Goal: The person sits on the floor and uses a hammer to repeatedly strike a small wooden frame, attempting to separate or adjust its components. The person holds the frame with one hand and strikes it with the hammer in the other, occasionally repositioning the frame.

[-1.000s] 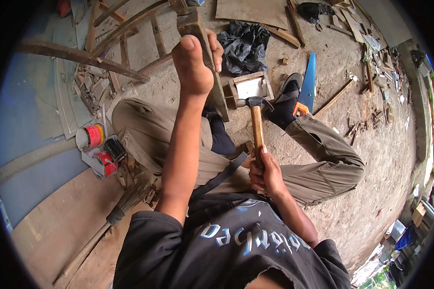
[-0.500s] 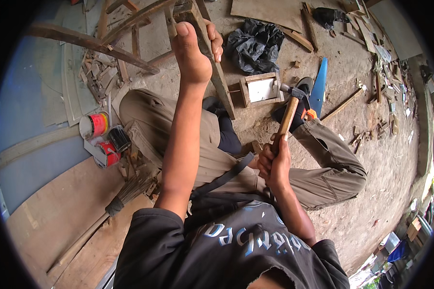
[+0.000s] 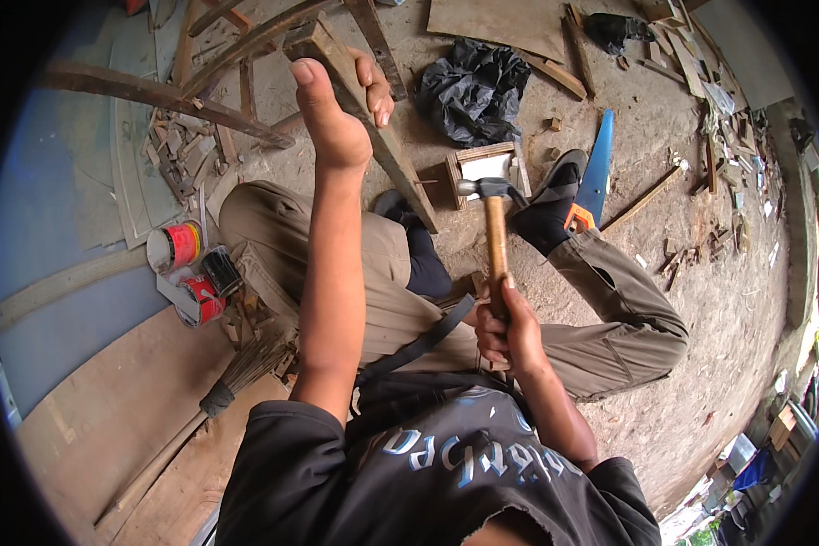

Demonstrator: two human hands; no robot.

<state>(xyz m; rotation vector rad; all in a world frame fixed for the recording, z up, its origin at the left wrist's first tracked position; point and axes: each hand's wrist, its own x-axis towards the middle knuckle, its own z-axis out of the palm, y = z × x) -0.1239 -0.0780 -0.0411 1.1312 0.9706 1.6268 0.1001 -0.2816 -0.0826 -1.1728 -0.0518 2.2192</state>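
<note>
My left hand [image 3: 344, 123] is closed around the upper part of a long squared wooden bar [image 3: 393, 156], thumb on one side and fingers on the other. From the bar's lower part a thin nail [image 3: 428, 181] juts out to the right. In my right hand [image 3: 511, 329] is a claw hammer [image 3: 496, 227], gripped by its wooden handle with the head up. The hammer's flat face points left toward the nail and is apart from it. Behind the hammer head lies a small wooden box frame [image 3: 454, 185] with a white panel inside.
Beyond my right foot lies a blue saw [image 3: 596, 173] with an orange handle. A crumpled black plastic bag [image 3: 473, 91] sits farther off. On the left are paint cans [image 3: 175, 246], a stick broom [image 3: 246, 369] and a wooden stand [image 3: 164, 96]. Wood scraps [image 3: 714, 237] litter the right.
The hammer has swung left, bringing its head closer to the nail. My left hand and the bar's upper end have shifted left and slightly down.
</note>
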